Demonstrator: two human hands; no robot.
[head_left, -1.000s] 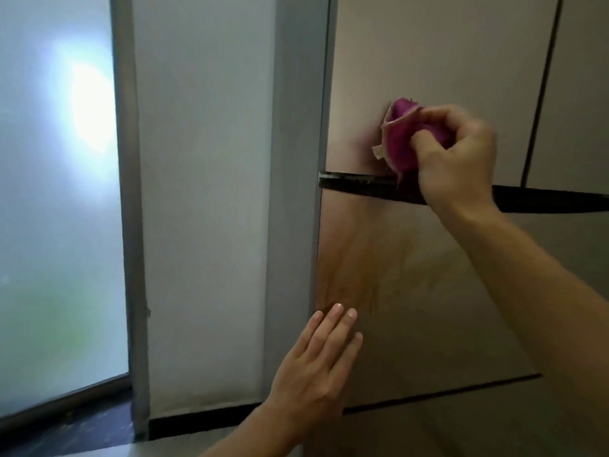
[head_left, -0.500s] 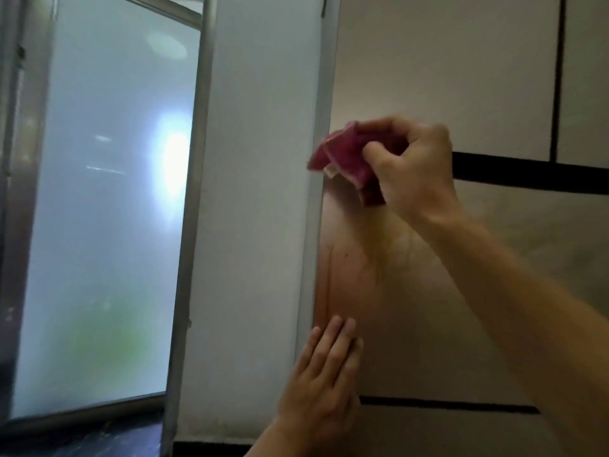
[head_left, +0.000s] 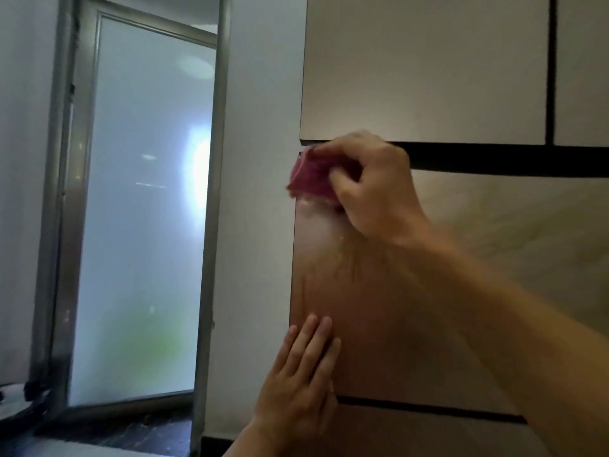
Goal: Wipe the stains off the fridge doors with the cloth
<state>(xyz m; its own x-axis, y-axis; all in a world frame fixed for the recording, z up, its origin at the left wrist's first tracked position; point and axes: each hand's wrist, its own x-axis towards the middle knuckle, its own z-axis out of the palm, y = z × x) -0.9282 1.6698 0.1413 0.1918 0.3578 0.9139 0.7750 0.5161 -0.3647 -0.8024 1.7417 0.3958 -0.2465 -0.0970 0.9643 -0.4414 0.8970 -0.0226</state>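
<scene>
A tall fridge fills the right of the view, beside a strip of white wall and a frosted glass door in a grey metal frame on the left. The right hand is curled tight round a bunched magenta cloth, thumb underneath. It presses the cloth against the top left corner of the middle fridge door, just under the dark gap that parts it from the upper door. The cloth is a wad with no clear long axis, and a loose edge pokes leftward past the door's edge towards the wall. Soft and light, it should mould to the flat, glossy panel. It is best held as here, balled in the palm so the fingers carry the pressure. Just below it lie a pale wet smear and brownish streaks running downward, so this door likely needs more passes. The left hand lies flat on the lower left of the same door, fingers straight, together and pointing up. It holds nothing and seems to be bracing.
</scene>
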